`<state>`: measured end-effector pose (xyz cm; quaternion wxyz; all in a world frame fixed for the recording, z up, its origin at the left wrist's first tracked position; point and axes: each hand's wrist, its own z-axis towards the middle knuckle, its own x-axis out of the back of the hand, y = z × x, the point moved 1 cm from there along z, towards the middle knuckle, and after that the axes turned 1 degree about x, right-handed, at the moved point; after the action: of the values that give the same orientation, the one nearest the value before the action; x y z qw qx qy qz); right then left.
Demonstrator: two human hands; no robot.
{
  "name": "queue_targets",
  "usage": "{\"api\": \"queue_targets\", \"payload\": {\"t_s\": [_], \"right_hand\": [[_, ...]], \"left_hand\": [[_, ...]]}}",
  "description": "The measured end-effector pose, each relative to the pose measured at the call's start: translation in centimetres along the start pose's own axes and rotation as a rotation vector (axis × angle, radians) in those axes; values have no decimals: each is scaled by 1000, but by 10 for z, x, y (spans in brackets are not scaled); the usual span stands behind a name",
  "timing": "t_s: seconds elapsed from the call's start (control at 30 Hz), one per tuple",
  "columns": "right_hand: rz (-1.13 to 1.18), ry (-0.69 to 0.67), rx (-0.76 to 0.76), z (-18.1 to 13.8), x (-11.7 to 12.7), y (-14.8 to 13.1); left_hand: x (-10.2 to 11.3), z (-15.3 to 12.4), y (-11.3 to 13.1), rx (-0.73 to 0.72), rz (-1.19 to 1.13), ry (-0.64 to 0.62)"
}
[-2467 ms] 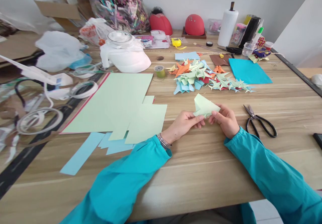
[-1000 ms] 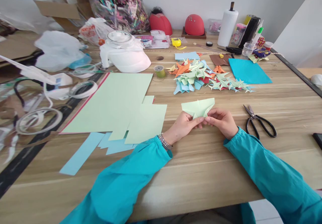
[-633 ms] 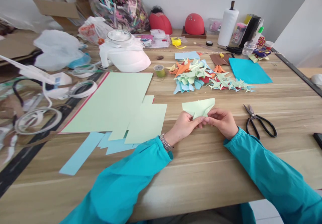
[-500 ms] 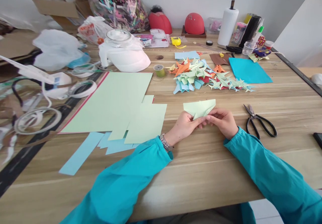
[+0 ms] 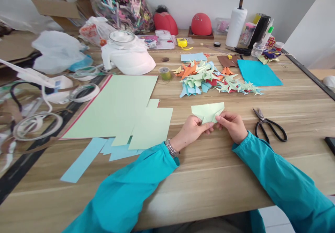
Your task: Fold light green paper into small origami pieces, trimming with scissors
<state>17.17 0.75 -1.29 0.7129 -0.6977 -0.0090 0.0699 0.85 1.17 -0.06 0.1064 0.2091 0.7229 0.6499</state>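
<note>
A pale green folded paper (image 5: 208,110) is held up between both hands, its wide edge away from me and its narrower end toward me. My left hand (image 5: 194,126) pinches its lower left part, thumb across the bottom. My right hand (image 5: 231,123) grips the lower right side between thumb and fingers. Beyond the hands lies a pile of folded paper pieces (image 5: 200,75) in green, orange, blue and red. Scissors (image 5: 267,123) with black handles rest right of my right hand.
Green paper sheets (image 5: 115,103) and blue paper strips (image 5: 83,159) lie to the left. A thread spool (image 5: 164,73) stands behind them. Blue-green sheet (image 5: 259,73) sits at the back right. Tape rolls (image 5: 38,125) and plastic bags (image 5: 57,49) crowd the far left.
My right thumb has shifted up from the paper's bottom onto its right flap, away from the left thumb. More of the paper's lower middle shows.
</note>
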Motion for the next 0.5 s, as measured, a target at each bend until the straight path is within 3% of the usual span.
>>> {"api": "queue_targets", "payload": {"t_s": [0.5], "right_hand": [[-88, -42, -8, 0, 0, -2]], "left_hand": [[-1, -1, 1, 20, 4, 25]]}}
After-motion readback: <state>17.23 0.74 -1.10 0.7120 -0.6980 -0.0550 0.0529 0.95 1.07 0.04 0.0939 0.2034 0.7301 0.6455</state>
